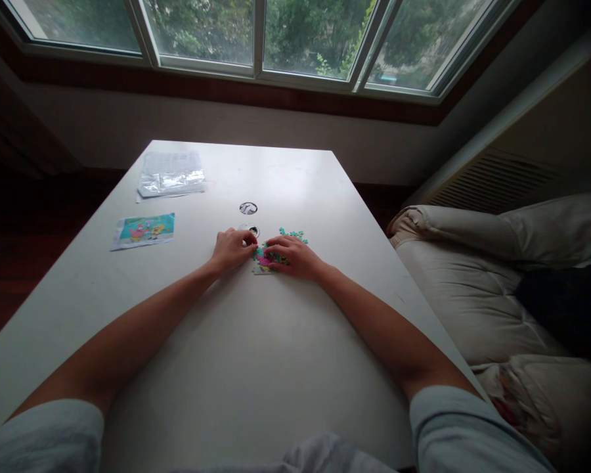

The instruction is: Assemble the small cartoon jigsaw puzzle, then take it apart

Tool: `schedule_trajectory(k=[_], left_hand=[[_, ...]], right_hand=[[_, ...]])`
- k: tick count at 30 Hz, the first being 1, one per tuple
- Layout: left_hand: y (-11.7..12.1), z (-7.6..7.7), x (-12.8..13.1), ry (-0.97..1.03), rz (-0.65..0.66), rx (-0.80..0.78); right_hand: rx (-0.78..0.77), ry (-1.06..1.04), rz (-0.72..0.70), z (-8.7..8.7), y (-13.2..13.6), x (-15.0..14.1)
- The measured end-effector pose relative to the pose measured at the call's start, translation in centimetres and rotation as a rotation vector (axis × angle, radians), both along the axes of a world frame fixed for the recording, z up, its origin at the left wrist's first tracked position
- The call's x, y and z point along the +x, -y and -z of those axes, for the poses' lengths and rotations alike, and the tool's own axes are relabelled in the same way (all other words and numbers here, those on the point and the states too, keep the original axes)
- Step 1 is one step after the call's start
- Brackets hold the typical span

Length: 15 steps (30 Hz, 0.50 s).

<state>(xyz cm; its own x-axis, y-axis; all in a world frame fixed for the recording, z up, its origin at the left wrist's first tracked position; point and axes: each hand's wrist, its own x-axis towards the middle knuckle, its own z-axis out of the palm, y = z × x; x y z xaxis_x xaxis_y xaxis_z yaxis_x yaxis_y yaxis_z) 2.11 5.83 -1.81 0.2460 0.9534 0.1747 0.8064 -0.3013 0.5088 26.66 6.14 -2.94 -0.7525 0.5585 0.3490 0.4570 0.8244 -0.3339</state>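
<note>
A small, partly joined jigsaw puzzle (pixel 262 261) in pink, teal and yellow lies on the white table (pixel 256 368) between my hands. My left hand (pixel 232 248) is at its left edge, thumb and forefinger pinched together; what sits between them is too small to make out. Over the puzzle's right side rests my right hand (pixel 295 256), fingers stretched out and lying on the pieces, hiding part of them. Just beyond my right hand are loose teal puzzle pieces (pixel 294 234).
A picture card (pixel 146 230) with cartoon figures lies at the left. Behind it are papers with a clear plastic sleeve (pixel 172 174). Two round items, the farther a dark-rimmed disc (pixel 248 208), lie past my left hand. A pale sofa (pixel 443 282) stands right of the table.
</note>
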Motion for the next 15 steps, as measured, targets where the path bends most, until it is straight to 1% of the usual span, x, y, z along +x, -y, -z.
schedule_trajectory(k=[6, 15], left_hand=[[0.11, 0.13, 0.06, -0.039, 0.019, 0.04], [0.37, 0.33, 0.2, -0.038, 0.02, 0.067]], right_hand=[[0.006, -0.003, -0.002, -0.1, 0.03, -0.1], [-0.005, -0.001, 0.002, -0.09, -0.05, -0.18]])
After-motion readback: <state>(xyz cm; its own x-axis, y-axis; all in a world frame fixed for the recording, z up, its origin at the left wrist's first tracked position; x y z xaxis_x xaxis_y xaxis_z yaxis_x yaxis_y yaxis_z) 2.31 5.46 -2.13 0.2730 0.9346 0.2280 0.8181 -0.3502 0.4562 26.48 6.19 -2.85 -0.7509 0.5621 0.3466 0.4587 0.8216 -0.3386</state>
